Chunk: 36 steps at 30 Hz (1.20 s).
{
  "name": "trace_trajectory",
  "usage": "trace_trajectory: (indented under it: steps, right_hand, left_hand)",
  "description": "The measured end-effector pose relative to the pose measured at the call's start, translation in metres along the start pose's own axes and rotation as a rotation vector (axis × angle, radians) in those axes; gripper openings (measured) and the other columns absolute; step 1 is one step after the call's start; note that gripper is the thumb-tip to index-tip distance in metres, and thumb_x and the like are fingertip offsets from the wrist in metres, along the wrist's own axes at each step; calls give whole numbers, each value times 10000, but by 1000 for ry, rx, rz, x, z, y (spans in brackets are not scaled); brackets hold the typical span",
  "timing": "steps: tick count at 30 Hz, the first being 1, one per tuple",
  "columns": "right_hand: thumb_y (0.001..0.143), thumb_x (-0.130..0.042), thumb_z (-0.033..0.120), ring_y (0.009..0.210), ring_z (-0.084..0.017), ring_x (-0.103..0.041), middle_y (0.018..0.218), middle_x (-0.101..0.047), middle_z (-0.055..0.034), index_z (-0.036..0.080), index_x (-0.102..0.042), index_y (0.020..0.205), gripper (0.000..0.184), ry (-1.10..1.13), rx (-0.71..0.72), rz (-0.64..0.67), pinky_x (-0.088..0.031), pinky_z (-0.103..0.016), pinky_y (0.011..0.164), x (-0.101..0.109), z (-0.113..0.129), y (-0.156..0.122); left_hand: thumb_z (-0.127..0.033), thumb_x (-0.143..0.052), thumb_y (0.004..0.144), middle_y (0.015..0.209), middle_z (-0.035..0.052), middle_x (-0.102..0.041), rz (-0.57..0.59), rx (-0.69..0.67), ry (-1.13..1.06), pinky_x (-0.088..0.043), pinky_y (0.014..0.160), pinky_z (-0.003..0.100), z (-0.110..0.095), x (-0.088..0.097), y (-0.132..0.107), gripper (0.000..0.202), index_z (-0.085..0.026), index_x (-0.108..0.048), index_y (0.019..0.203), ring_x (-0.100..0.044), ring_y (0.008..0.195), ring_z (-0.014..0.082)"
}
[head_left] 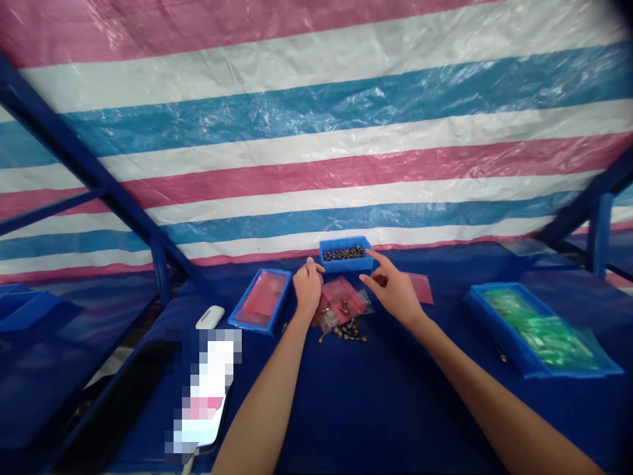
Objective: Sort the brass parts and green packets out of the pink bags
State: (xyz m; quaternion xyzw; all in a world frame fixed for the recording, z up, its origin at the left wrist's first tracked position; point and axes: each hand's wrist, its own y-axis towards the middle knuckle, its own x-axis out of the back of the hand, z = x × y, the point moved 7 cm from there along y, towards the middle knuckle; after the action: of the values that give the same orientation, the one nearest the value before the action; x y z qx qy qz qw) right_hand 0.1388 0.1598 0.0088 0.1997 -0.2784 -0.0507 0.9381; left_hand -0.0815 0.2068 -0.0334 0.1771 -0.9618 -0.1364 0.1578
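The pink bag [341, 302] lies on the table [395, 409], between the two hands. The left grip [308, 287] is just beside the bag, with its fingers [311, 264] curled together at the front edge of a blue bin [363, 265] behind the bag. I cannot tell if they hold that edge. The bin has dark bolts [345, 253] in it. The right grip [390, 291] is just right of the bag, finger and thumb apart, holding nothing. Brass bolts [346, 333] lie in front of the bag.
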Motion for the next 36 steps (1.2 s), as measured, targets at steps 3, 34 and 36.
trace_trajectory:
  steps: [3,34,36]
  right_hand:
    - [908,-570,379,597,-168,-580,675,-640,21,225,-558,1320,440,-41,8,64,-454,-295,627,-5,-6,0]
    - [846,-656,432,614,-165,-563,672,-632,33,218,-496,1392,607,98,-60,77,-457,-303,656,-6,-6,3]
    - [843,-654,437,587,-170,-560,618,-605,50,206,-424,1451,690,67,-78,83,-449,-302,640,-7,-12,4]
  left_hand:
    - [-499,-288,996,481,2,-562,2,0,0,-398,576,273,-1,0,0,579,-203,-625,629,-560,511,152]
    - [-510,-292,992,488,6,-572,-3,2,0,-398,576,277,-1,1,0,580,-210,-629,627,-567,517,160]
    - [-508,-289,991,487,7,-573,0,2,2,-398,575,276,-1,1,0,581,-211,-627,624,-569,520,162]
